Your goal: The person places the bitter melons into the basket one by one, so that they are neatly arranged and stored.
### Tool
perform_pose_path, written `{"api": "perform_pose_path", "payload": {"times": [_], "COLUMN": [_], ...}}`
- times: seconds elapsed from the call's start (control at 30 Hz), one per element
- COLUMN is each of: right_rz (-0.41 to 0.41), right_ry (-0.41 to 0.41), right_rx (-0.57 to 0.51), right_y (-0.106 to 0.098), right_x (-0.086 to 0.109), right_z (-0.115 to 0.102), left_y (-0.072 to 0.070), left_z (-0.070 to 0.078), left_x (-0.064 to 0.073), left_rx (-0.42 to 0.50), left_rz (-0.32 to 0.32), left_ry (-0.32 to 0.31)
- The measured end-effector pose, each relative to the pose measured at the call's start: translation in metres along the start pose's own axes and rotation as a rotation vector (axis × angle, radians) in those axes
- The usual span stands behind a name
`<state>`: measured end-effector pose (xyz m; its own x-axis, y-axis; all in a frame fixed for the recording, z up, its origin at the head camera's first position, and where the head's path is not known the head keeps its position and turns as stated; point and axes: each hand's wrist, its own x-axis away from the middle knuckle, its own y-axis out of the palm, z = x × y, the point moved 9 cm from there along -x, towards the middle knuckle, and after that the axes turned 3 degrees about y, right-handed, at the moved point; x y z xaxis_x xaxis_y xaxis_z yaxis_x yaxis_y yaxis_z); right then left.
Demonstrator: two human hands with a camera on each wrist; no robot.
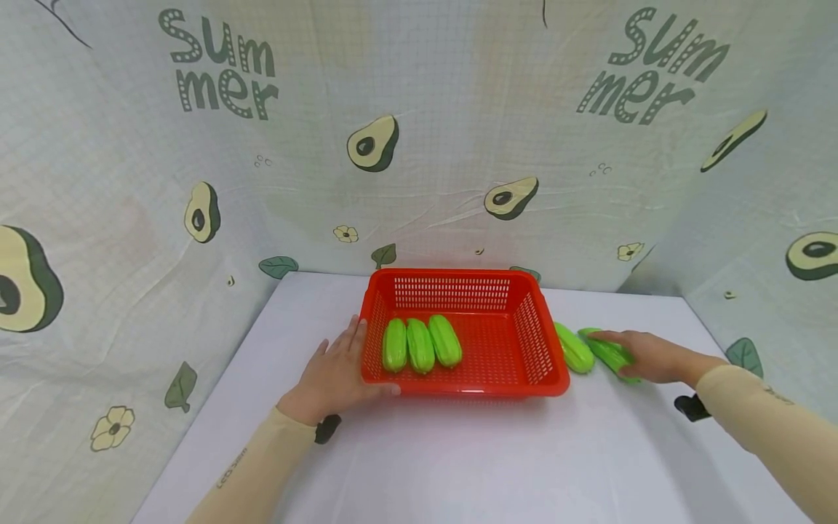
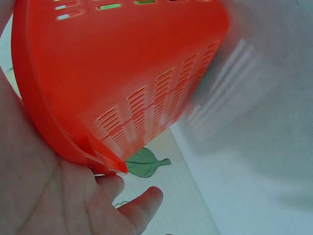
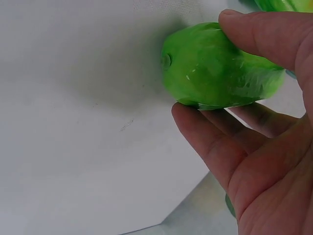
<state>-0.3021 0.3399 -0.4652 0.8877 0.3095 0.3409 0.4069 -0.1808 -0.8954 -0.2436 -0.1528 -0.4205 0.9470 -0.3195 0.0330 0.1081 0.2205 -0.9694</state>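
Observation:
A red plastic basket (image 1: 452,389) with slotted walls stands on the white table. Three green ridged gourds (image 1: 420,346) lie side by side in its left half. My left hand (image 1: 337,378) rests against the basket's front left corner, fingers stretched along the left side and thumb by the front rim. In the left wrist view, the palm touches the basket rim (image 2: 36,107). To the right of the basket, my right hand (image 1: 655,355) holds a green gourd (image 3: 210,68) between thumb and fingers. Another gourd (image 1: 575,349) lies between that one and the basket's right wall.
The white table (image 1: 445,466) meets a pale cloth (image 1: 432,87) printed with avocados and leaves at its back and sides. Dark wrist straps (image 1: 691,407) show beneath both beige sleeves (image 1: 772,422).

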Motion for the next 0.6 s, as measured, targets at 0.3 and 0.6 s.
{"api": "perform_pose_path", "payload": {"times": [0.3, 0.6], "right_rz": [0.040, 0.136], "right_ry": [-0.005, -0.079], "right_rx": [0.046, 0.108], "right_y": [-0.017, -0.074], "right_x": [0.012, 0.028], "right_z": [0.003, -0.032], "left_y": [0.001, -0.001], "left_z": [-0.002, 0.000], "left_x": [-0.001, 0.000], "left_rx": [-0.010, 0.009], "left_rz": [0.006, 0.011], "left_ry": [-0.001, 0.003]}}
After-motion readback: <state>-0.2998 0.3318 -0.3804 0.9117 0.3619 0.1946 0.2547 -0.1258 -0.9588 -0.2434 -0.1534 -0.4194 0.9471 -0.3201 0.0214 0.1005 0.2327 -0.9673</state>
